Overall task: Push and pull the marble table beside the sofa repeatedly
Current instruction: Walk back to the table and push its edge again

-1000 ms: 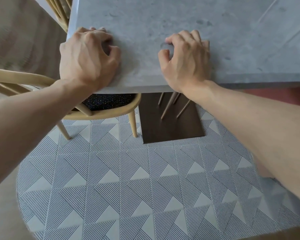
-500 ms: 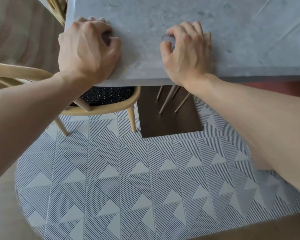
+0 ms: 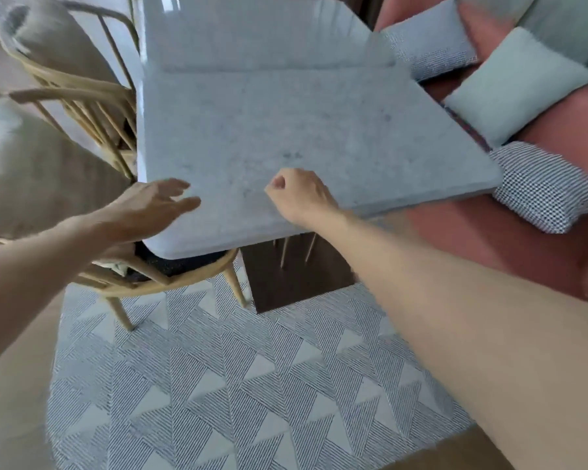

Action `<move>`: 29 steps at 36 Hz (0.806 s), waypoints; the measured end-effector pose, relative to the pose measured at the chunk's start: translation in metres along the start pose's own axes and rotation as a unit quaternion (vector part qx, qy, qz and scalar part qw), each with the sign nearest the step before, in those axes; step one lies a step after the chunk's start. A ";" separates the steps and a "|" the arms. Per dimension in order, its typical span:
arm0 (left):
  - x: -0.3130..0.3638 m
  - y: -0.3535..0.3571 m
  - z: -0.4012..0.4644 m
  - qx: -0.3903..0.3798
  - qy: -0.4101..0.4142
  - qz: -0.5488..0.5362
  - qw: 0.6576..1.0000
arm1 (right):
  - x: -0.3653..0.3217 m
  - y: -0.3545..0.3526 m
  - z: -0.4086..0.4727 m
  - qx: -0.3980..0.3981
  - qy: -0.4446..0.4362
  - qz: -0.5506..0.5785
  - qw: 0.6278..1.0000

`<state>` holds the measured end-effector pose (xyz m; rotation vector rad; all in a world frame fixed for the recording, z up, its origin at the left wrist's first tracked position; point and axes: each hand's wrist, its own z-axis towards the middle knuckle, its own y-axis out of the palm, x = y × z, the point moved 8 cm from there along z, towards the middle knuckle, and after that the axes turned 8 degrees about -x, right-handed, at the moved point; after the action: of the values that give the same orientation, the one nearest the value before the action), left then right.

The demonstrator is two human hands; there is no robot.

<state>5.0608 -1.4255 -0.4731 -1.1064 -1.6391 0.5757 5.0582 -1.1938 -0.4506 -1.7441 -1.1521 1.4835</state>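
Pale grey marble, faintly speckled, glossy at the far end: the marble table has a rectangular top with rounded corners and a thick edge. Its long axis runs near to far, skewed so the near end sits left and the near right corner points toward the sofa. No brand, label or writing can be read on it. Motion blur softens the whole view.

The table stands on a dark brown square base, with thin wooden legs showing under the near edge. The base sits at the far edge of a grey and white triangle-patterned rug.

The right hand rests on the near edge of the top, fingers curled into a loose fist with nothing in it. The left hand is at the near left corner, fingers spread flat; whether it touches the marble cannot be told.

Just left of the table are two light wooden chairs, the nearer one's seat tucked under the near left corner. To the right the salmon-pink sofa lies right against the table, carrying a mint cushion and a checked cushion touching the table's right corner.
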 end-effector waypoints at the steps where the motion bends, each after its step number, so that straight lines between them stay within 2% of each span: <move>1: 0.020 -0.008 -0.008 0.005 0.021 0.019 1.000 | -0.001 -0.022 -0.007 0.003 0.000 0.012 1.000; 4: 0.077 -0.039 -0.029 0.034 0.077 0.077 0.993 | -0.009 -0.092 -0.026 0.014 -0.017 0.007 1.000; 12: 0.236 -0.112 -0.065 0.069 0.201 0.131 0.968 | -0.002 -0.258 -0.074 0.064 -0.062 -0.060 0.994; 21: 0.399 -0.178 -0.046 0.117 0.290 0.188 0.931 | 0.027 -0.415 -0.049 0.138 -0.108 -0.054 0.983; 24: 0.437 -0.191 -0.023 0.136 0.275 0.164 0.938 | 0.045 -0.450 -0.031 0.157 -0.122 -0.028 0.980; 27: 0.462 -0.195 0.008 0.143 0.257 0.117 0.949 | 0.070 -0.470 -0.009 0.136 -0.126 -0.018 0.983; 29: 0.467 -0.194 0.030 0.145 0.244 0.026 0.959 | 0.089 -0.478 0.007 0.124 -0.118 -0.025 0.985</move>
<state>4.9381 -1.1023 -0.1034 -0.9795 -1.0640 0.5083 4.9355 -0.8936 -0.0880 -1.3915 -1.0639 1.7557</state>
